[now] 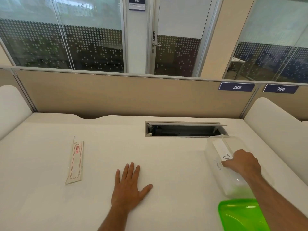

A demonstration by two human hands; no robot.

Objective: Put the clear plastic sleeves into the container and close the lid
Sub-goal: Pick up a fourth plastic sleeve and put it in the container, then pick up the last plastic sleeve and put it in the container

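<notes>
A clear plastic container lies on its side on the white desk at the right, a white label on its wall. Its green lid hangs open at the near end. My right hand rests on top of the container with the fingers curled over its upper wall. A stack of clear plastic sleeves with red printing lies flat at the left of the desk. My left hand lies flat on the desk between the sleeves and the container, fingers spread, holding nothing.
An open cable hatch is sunk into the desk behind the container. A beige partition closes the far edge. White side panels stand at the left and right ends of the desk.
</notes>
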